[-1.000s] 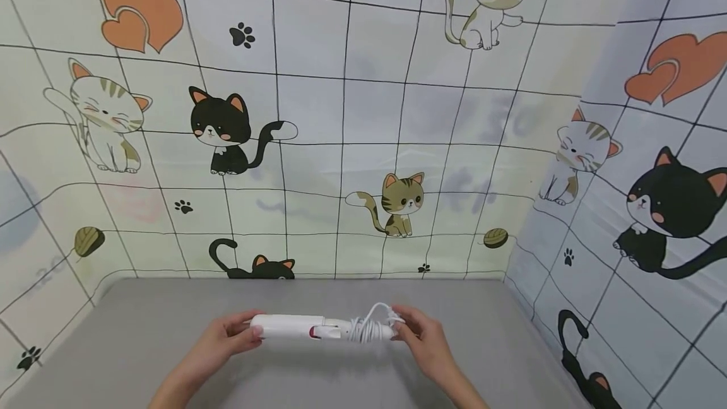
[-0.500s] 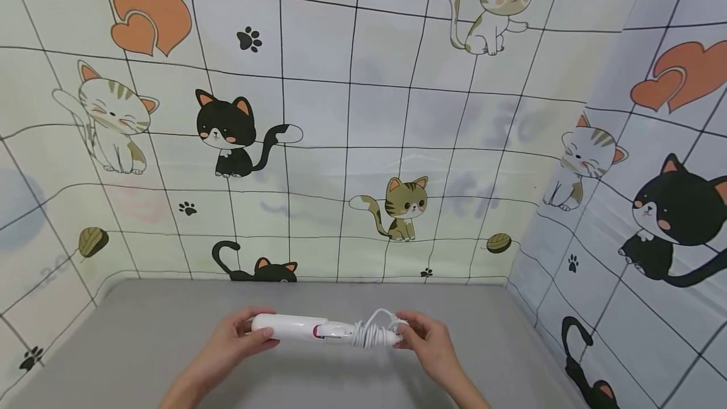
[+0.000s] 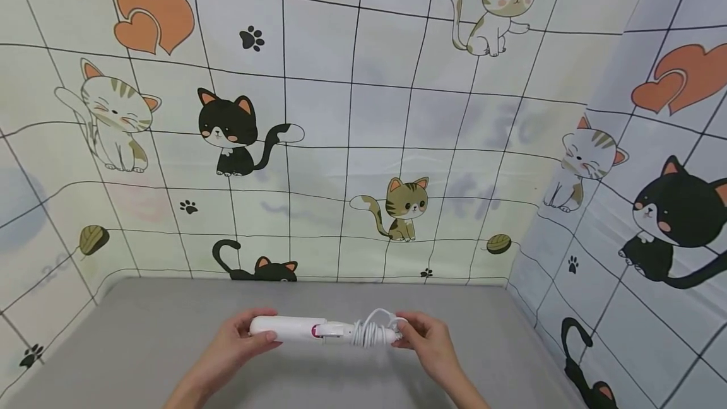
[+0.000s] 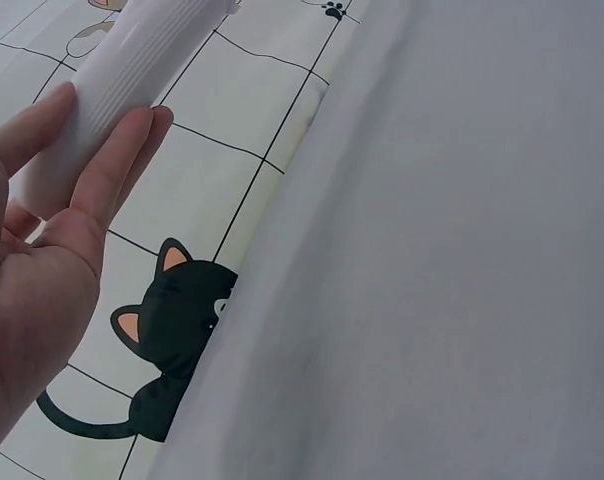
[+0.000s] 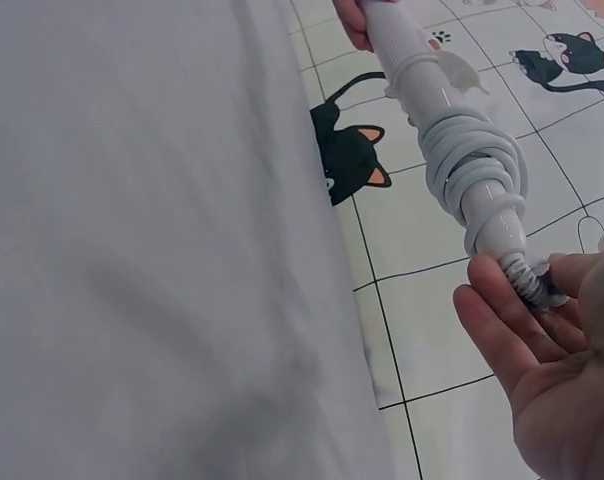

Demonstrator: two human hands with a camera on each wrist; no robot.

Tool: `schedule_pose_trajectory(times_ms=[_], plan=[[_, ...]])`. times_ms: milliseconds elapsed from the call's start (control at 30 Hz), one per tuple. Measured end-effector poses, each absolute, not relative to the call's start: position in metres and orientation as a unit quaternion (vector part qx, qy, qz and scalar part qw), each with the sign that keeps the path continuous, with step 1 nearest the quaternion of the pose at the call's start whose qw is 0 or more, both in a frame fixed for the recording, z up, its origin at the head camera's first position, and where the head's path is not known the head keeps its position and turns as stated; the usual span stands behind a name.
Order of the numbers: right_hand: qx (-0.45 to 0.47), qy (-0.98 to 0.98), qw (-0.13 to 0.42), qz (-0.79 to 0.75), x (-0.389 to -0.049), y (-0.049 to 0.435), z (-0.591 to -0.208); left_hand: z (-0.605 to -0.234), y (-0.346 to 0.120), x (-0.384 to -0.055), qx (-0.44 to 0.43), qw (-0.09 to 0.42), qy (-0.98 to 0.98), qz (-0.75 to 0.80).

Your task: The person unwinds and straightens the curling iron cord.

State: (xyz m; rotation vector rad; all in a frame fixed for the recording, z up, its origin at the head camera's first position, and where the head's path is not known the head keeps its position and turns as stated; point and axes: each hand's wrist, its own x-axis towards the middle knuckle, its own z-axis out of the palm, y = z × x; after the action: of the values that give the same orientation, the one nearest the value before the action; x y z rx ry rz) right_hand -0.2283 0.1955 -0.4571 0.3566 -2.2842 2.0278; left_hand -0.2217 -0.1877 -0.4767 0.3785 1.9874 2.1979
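Head view: the white appliance [image 3: 292,328] is suspended between the left hand [image 3: 241,341], gripping its plain end, and the right hand [image 3: 430,338], pinching its cord end; a slack right pinch could let that end drop, loosening the wound cord [image 3: 368,335].

Left grip [image 3: 241,341] and right grip [image 3: 428,338] are both bare, as are the forearms [image 3: 193,387]

Head view faces forward; wrist views (closer) share its backdrop [image 3: 318,112].

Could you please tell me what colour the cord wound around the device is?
The cord is white, best seen in the right wrist view.
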Motion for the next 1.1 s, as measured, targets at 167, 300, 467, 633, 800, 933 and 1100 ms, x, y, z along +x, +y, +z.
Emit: schedule_pose_trajectory(times_ms=[167,300,467,633,800,933,1100], plan=[[0.127,-0.749,0.008,0.650,-0.2298,0.1980,-0.4586,-0.4761,-0.1849,-0.2220,0.107,0.072,0.653,0.746],[0.137,-0.756,-0.002,0.640,-0.2305,0.2009,-0.4621,-0.4769,-0.1838,-0.2235,0.101,0.072,0.651,0.749],[0.139,-0.754,0.008,0.642,-0.2306,0.2002,-0.4659,-0.4779,-0.1843,-0.2231,0.098,0.074,0.647,0.753],[0.138,-0.760,0.021,0.634,-0.2295,0.1983,-0.4659,-0.4787,-0.1854,-0.2227,0.105,0.075,0.644,0.754],[0.137,-0.771,0.032,0.621,-0.2269,0.1991,-0.4642,-0.4788,-0.1835,-0.2230,0.094,0.084,0.633,0.764],[0.134,-0.784,0.039,0.605,-0.2249,0.1997,-0.4627,-0.4792,-0.1825,-0.2236,0.086,0.088,0.620,0.775],[0.128,-0.800,0.051,0.584,-0.2241,0.1987,-0.4614,-0.4803,-0.1841,-0.2214,0.104,0.084,0.606,0.784]])
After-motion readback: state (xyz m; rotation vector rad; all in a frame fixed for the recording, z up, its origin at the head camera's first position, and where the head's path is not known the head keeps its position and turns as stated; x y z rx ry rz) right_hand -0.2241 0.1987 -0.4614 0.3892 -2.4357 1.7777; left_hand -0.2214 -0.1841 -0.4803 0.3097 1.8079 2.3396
